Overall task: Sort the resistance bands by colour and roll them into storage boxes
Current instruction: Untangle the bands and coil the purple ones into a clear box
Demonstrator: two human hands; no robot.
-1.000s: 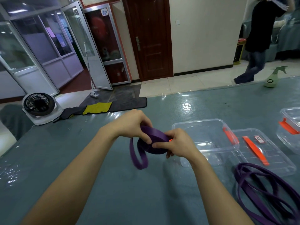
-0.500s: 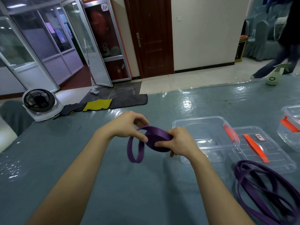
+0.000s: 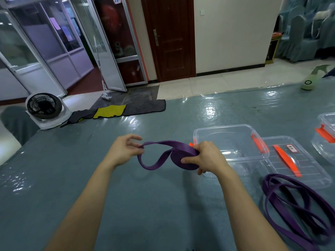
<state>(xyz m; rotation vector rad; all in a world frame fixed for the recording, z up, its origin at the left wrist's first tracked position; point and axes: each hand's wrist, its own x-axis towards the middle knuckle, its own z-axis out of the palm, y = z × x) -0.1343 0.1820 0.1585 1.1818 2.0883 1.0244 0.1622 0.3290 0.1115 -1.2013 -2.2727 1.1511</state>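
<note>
A purple resistance band (image 3: 164,154) is held above the grey-blue table (image 3: 145,205), partly wound into a flat roll. My right hand (image 3: 204,157) grips the roll with thumb and fingers curled round it. My left hand (image 3: 124,151) pinches the band's loose end, which loops down and back to the roll. A clear storage box (image 3: 230,142) with orange clasps stands open just beyond my right hand. Several loose purple bands (image 3: 297,205) lie in a heap at the lower right.
The box's clear lid (image 3: 297,163) with an orange handle lies to its right. Another clear box (image 3: 324,136) sits at the right edge. A green spray bottle (image 3: 310,78) stands at the table's far right. A fan (image 3: 44,105) and cloths are on the floor beyond.
My left hand has moved left, away from the roll, drawing the loose end out into a longer loop. My right hand still holds the roll. The walking person has left the view.
</note>
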